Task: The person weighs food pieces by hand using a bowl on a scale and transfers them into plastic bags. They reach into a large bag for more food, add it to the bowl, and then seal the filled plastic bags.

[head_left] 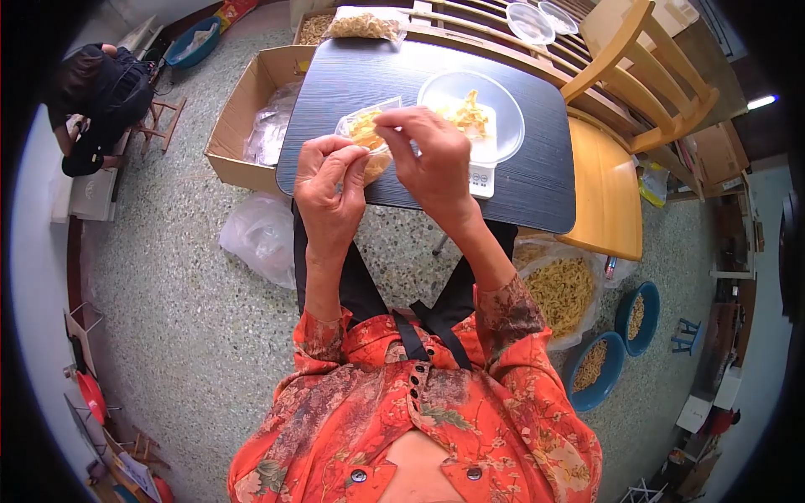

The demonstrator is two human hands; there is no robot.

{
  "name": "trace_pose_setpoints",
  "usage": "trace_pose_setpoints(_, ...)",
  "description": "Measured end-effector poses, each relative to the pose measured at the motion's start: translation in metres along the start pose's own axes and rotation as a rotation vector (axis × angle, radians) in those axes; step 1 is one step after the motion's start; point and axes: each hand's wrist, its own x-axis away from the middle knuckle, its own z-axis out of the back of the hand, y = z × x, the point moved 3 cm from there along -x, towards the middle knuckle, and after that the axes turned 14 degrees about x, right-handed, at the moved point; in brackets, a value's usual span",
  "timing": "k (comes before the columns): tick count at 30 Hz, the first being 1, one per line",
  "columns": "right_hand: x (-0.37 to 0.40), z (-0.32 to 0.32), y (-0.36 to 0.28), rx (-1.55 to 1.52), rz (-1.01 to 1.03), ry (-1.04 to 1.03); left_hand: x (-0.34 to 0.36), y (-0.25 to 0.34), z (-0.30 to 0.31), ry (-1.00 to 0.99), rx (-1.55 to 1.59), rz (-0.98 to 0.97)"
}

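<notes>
Over the front edge of the dark table [352, 75], my left hand [329, 189] pinches the rim of a clear plastic bag [375, 165] with yellowish dried pieces in it. My right hand [432, 159] is closed at the bag's opening, its thumb and fingertips together; what they hold is too small to make out. Just right of the bag, a clear round bowl [508, 126] with some yellow pieces [471, 116] rests on a white scale [481, 183].
A cardboard box [239, 126] with clear packaging stands left of the table. A filled bag [366, 25] lies at its far edge. A wooden chair [608, 184], a large bag of yellow pieces [560, 293] and blue basins [599, 373] are on the right. Another person [101, 92] sits far left.
</notes>
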Motion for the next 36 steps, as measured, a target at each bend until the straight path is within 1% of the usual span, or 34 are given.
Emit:
trace_pose_setpoints(2,-0.003,-0.011,0.005,0.009,0.071,-0.126,0.001,-0.001,0.002,0.012,-0.015,0.005)
trace_pose_setpoints(3,-0.002,-0.01,0.009,-0.005,-0.014,-0.153,0.001,-0.002,0.003,0.023,-0.025,0.01)
trace_pose_setpoints(4,-0.003,-0.006,0.013,-0.002,-0.015,-0.156,0.001,-0.003,0.004,0.024,-0.021,0.013)
trace_pose_setpoints(6,-0.002,0.005,0.033,-0.146,-0.277,-0.222,0.001,-0.003,0.006,0.041,-0.027,0.046)
trace_pose_setpoints(8,-0.002,0.015,0.043,-0.143,-0.315,-0.256,0.002,-0.007,0.006,0.056,-0.024,0.055)
trace_pose_setpoints(10,-0.001,0.027,0.052,-0.045,-0.358,-0.293,-0.002,-0.012,0.004,0.064,-0.012,0.063)
trace_pose_setpoints(12,-0.008,0.042,0.067,0.102,-0.296,-0.27,-0.009,-0.016,0.003,0.098,-0.002,0.097)
trace_pose_setpoints(15,-0.016,0.048,0.108,0.225,-0.358,-0.491,-0.023,-0.021,-0.005,0.1,0.034,0.138)
trace_pose_setpoints(16,-0.015,0.047,0.117,0.229,-0.357,-0.487,-0.027,-0.022,-0.009,0.096,0.068,0.151)
trace_pose_setpoints(18,-0.013,0.04,0.129,0.297,-0.345,-0.677,-0.031,-0.023,-0.016,0.095,0.086,0.146)
trace_pose_setpoints(19,-0.01,0.037,0.135,0.325,-0.347,-0.735,-0.033,-0.02,-0.019,0.079,0.057,0.072)
trace_pose_setpoints(20,-0.008,0.032,0.139,0.325,-0.35,-0.737,-0.033,-0.018,-0.021,0.063,0.027,0.001)
trace_pose_setpoints(22,-0.005,0.023,0.142,0.435,-0.184,-0.678,-0.03,-0.013,-0.023,0.073,0.031,-0.015)
trace_pose_setpoints(24,-0.004,0.016,0.138,0.441,-0.167,-0.689,-0.027,-0.01,-0.023,0.085,0.035,-0.033)
trace_pose_setpoints(26,-0.005,0.01,0.133,0.446,-0.148,-0.697,-0.02,-0.012,-0.023,0.051,-0.03,-0.03)
trace_pose_setpoints(29,-0.008,0.003,0.129,0.51,-0.112,-0.717,-0.011,-0.019,-0.019,0.059,0.006,0.033)
trace_pose_setpoints(31,-0.009,-0.003,0.13,0.559,-0.076,-0.784,-0.008,-0.018,-0.016,0.072,0.018,0.067)
trace_pose_setpoints(35,-0.009,-0.01,0.127,0.543,-0.059,-0.815,-0.009,-0.014,-0.014,0.074,0.012,0.062)
trace_pose_setpoints(36,-0.008,-0.013,0.127,0.568,-0.066,-0.85,-0.009,-0.016,-0.014,0.067,0.021,0.072)
